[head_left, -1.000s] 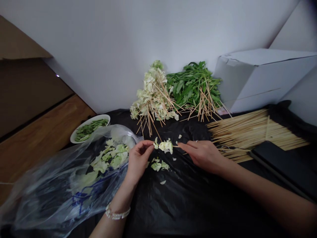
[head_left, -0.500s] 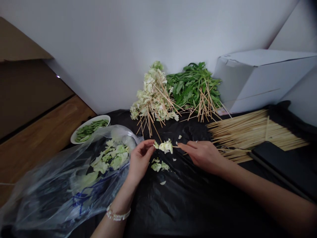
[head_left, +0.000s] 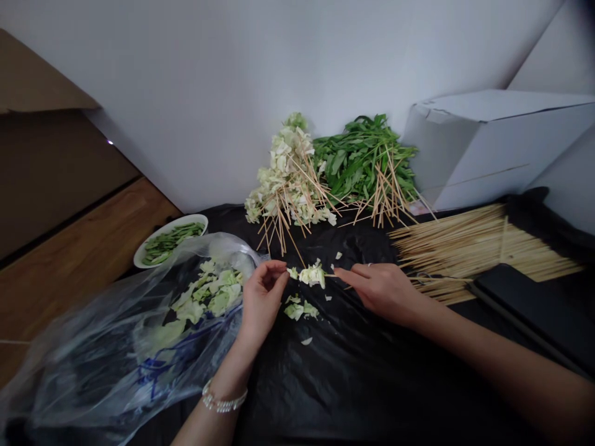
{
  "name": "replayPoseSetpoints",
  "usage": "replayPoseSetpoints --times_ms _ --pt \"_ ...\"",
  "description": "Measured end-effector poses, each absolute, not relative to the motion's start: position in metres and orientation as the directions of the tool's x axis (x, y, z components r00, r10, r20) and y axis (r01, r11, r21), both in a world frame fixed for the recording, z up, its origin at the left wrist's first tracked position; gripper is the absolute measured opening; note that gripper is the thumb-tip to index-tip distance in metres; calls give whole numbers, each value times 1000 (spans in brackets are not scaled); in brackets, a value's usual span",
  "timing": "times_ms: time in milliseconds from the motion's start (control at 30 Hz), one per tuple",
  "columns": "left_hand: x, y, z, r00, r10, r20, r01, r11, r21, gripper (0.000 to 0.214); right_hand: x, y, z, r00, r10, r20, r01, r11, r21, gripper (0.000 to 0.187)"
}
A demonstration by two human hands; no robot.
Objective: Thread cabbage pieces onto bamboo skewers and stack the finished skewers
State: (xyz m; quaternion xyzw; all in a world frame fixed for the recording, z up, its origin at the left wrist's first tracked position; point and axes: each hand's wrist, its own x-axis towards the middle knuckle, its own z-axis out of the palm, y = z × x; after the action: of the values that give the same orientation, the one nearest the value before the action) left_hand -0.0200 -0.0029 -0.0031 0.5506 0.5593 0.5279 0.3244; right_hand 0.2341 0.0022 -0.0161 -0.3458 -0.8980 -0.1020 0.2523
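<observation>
My right hand is closed on a bamboo skewer, which points left with bunched cabbage pieces threaded along it. At the skewer's far end, my left hand pinches a small cabbage piece between thumb and forefinger. Loose cabbage scraps lie on the black plastic sheet just below the skewer. Beside my left hand, a clear plastic bag lies open with torn cabbage leaves in it.
Skewered cabbage and skewered leafy greens are piled against the wall. Many bare skewers lie at right, by a dark flat object and a white box. A white bowl of cut green vegetables stands at left.
Little differs. My left fingertips have drawn slightly left, so a small gap shows between the end cabbage piece and the bunch. My right hand keeps its grip on the skewer.
</observation>
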Motion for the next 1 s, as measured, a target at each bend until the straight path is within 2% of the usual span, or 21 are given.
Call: replayPoseSetpoints --times_ms 133,367,600,900,1000 --pt "-19 -4 -1 -181 964 197 261 -146 954 12 234 2 -16 -632 566 530 669 743 4 30" --pt "-17 -6 2 -160 981 111 175 -82 981 18 234 1 -16 -613 579 537 691 722 11 30" --pt "-18 -7 1 -98 991 97 167 -79 983 17 234 1 -15 -620 523 585 667 744 41 29" --pt "-19 -7 1 -13 997 73 154 -70 986 19 232 -1 -12 -648 584 489 683 729 35 28" --pt "-17 -5 1 -16 998 66 128 -64 990 31 231 0 -14 -651 591 477 681 732 23 28"
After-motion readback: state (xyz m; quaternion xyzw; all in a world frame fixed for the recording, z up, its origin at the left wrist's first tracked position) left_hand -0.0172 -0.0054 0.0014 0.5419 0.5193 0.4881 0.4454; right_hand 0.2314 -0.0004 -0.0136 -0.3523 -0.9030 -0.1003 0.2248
